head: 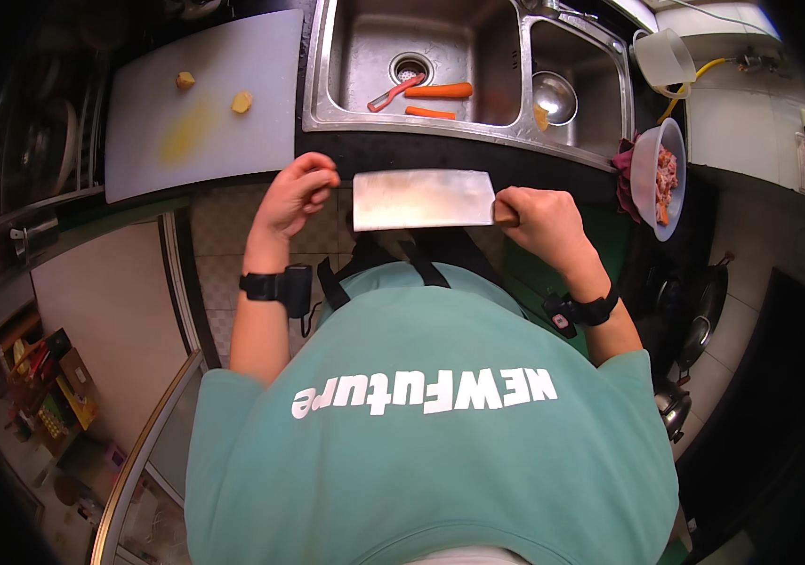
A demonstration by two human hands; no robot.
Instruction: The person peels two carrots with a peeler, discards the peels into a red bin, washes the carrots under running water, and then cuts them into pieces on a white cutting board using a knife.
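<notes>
A cleaver (422, 200) with a broad steel blade is held level in front of my body, its wooden handle in the fist of my right hand (542, 220). My left hand (300, 191) hovers off the blade's far end with the fingers curled; whether anything sits between them cannot be seen. To its upper left lies a white cutting board (261, 134), stained yellow in the middle. Two ginger-like pieces rest on that board, a smaller piece (185, 80) and a pale cut piece (241, 102).
In the large steel sink basin (494, 42) lie a red peeler (395, 92), a carrot (448, 90) and a thinner carrot piece (431, 113). The small basin holds a metal bowl (556, 99). A white bowl of raw meat (665, 180) stands at right, near a wok (706, 318).
</notes>
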